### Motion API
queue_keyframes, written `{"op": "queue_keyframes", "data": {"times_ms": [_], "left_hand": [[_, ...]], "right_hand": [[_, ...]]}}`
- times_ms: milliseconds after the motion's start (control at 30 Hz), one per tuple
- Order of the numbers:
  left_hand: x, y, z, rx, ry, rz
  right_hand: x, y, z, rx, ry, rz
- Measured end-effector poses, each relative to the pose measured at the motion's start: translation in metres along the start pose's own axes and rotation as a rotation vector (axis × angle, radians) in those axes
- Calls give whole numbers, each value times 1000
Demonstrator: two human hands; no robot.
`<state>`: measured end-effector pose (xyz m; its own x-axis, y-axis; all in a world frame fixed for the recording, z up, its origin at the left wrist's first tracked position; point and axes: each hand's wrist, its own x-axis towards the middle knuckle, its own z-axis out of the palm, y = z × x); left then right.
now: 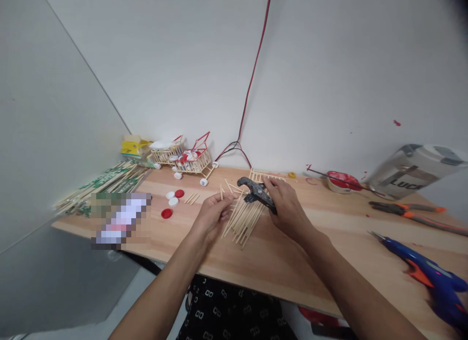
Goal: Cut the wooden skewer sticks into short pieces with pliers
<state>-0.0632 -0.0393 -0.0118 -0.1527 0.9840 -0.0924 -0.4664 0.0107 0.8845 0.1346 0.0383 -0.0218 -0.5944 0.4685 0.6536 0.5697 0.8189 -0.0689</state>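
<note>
Left hand point(214, 212) pinches a slender pale wooden stick point(221, 192), presumably to steady it; right hand point(287, 206) grips black metal pliers point(259, 192). Loose pale wooden sticks point(244, 223) lie between both, apparently for easy reach.

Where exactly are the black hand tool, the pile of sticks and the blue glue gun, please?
Black hand tool point(258, 191): head view, on its middle part.
Pile of sticks point(245, 219): head view, middle of the pile.
Blue glue gun point(426, 263): head view, on its blue body.
</note>
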Motion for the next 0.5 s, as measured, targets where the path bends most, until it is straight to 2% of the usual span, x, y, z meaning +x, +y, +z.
{"op": "queue_keyframes", "data": {"times_ms": [100, 167, 333, 500], "left_hand": [[-2, 2, 5, 20, 25, 68], [-3, 5, 10, 29, 0, 56], [-5, 15, 13, 56, -163, -124], [-2, 17, 8, 96, -253, -233]], "right_hand": [[0, -3, -1, -21, 4, 11], [0, -4, -2, -56, 5, -6], [0, 2, -1, -144, -30, -64], [0, 5, -1, -183, -47, -120]]}}
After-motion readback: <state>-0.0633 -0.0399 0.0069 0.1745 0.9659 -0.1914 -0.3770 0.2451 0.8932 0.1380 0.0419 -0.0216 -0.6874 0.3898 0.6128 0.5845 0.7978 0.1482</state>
